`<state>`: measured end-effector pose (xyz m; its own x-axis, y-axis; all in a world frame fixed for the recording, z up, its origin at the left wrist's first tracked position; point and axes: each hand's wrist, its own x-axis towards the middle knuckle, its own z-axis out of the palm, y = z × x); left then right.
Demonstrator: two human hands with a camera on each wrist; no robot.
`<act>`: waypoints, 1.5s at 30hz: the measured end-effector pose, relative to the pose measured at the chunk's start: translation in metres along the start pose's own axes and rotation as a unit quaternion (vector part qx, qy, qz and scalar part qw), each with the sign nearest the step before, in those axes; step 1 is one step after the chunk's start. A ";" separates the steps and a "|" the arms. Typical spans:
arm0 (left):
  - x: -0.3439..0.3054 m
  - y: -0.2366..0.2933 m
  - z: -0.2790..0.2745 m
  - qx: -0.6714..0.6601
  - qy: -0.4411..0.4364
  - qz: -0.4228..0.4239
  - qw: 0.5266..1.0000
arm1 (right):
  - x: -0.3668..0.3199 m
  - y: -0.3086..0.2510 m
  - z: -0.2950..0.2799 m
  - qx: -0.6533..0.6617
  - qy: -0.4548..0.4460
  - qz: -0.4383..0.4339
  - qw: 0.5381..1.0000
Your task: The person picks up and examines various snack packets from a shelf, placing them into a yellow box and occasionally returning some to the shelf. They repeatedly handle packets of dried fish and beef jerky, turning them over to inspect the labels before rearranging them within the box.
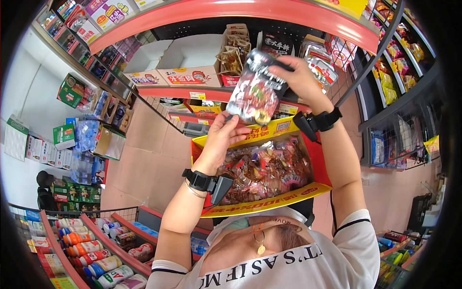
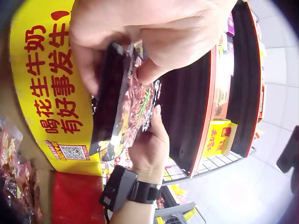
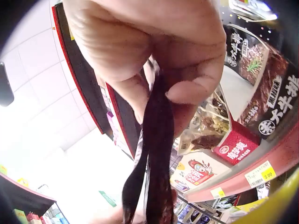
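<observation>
Both hands hold a black snack packet (image 1: 254,94) with a clear front that shows reddish meat-like pieces and green sprigs. My left hand (image 1: 225,142) pinches its lower corner, with the thumb on the front. At the upper side, my right hand (image 1: 302,83) grips the packet's dark edge. The right wrist view shows the packet edge-on, its dark layers (image 3: 158,126) hanging below the fingers. Under the hands is a yellow and red carton (image 1: 269,201) with many small clear-wrapped snacks (image 1: 269,166) in it.
A shelf ahead bears white cartons (image 1: 185,62), a box of brown snack packs (image 1: 236,50) and more black packets (image 1: 275,43). Silver packs (image 1: 320,67) stand right of them. A red upper shelf edge (image 1: 231,14) overhangs. Bottles (image 1: 91,250) fill a rack at lower left.
</observation>
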<state>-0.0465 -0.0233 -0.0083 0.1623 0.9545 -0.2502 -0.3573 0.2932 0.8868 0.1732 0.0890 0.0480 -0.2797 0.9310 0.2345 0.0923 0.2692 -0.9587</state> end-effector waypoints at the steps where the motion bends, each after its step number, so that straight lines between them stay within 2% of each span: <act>1: -0.001 0.003 0.000 0.012 -0.018 0.005 1.000 | 0.006 0.004 -0.007 -0.022 0.061 -0.027 0.998; 4: -0.003 0.005 0.003 0.014 -0.013 0.005 1.000 | 0.017 -0.001 -0.029 -0.120 0.194 -0.075 0.971; 8: -0.002 0.005 0.003 0.007 -0.013 0.007 1.000 | 0.033 -0.001 -0.052 -0.227 0.284 -0.087 0.927; 9: -0.002 0.005 0.003 0.008 -0.012 0.005 1.000 | 0.040 0.003 -0.058 -0.230 0.283 -0.089 0.927; 11: -0.002 0.006 0.003 0.007 -0.013 0.006 1.000 | 0.053 0.012 -0.067 -0.349 0.300 -0.065 0.886; 12: -0.002 0.005 0.003 0.013 -0.011 0.002 1.000 | 0.057 0.013 -0.068 -0.350 0.299 -0.069 0.885; 14: -0.003 0.006 0.003 0.018 -0.009 0.000 1.000 | 0.066 0.015 -0.068 -0.394 0.288 -0.017 0.873; 20: -0.002 0.006 0.001 0.022 -0.009 -0.011 1.000 | 0.083 0.020 -0.037 -0.470 0.239 -0.031 0.849; 23: -0.001 0.005 0.001 0.024 -0.007 -0.009 1.000 | 0.097 0.037 -0.033 -0.469 0.230 -0.045 0.851; 26: -0.001 0.006 -0.001 0.025 -0.006 -0.011 1.000 | 0.101 0.050 -0.033 -0.461 0.186 -0.006 0.868; 30: 0.001 0.003 -0.002 0.022 -0.012 -0.009 1.000 | 0.097 0.070 -0.046 -0.533 0.192 -0.084 0.820; 32: 0.000 0.004 -0.001 0.026 -0.012 -0.006 1.000 | 0.093 0.055 -0.046 -0.514 0.194 -0.059 0.833; 34: 0.000 0.005 0.001 0.032 -0.008 -0.006 0.999 | 0.085 0.047 -0.043 -0.527 0.222 -0.129 0.810; 37: 0.001 0.003 0.000 0.025 -0.004 -0.003 1.000 | 0.072 0.029 -0.035 -0.583 0.242 -0.319 0.707; 38: 0.001 0.003 0.000 0.020 -0.005 -0.001 1.000 | 0.043 -0.011 -0.006 -0.500 0.212 -0.191 0.818; 40: -0.001 0.004 0.001 0.003 0.013 0.009 1.000 | 0.026 -0.019 0.007 -0.385 0.095 -0.142 0.907; 42: -0.001 0.000 -0.003 -0.021 0.030 0.031 0.999 | -0.006 -0.038 0.028 -0.370 -0.096 -0.032 0.924; 44: -0.001 0.001 -0.004 -0.027 0.074 0.050 0.996 | -0.040 -0.036 0.047 -0.389 -0.232 -0.097 0.886; 45: -0.003 0.003 -0.003 -0.037 0.085 0.058 0.994 | -0.055 -0.033 0.056 -0.404 -0.293 -0.096 0.861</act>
<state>-0.0508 -0.0254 -0.0061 -0.0404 0.9758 -0.2149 -0.4324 0.1768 0.8842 0.1324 0.0150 0.0573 -0.7761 0.6300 0.0273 0.5599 0.7083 -0.4300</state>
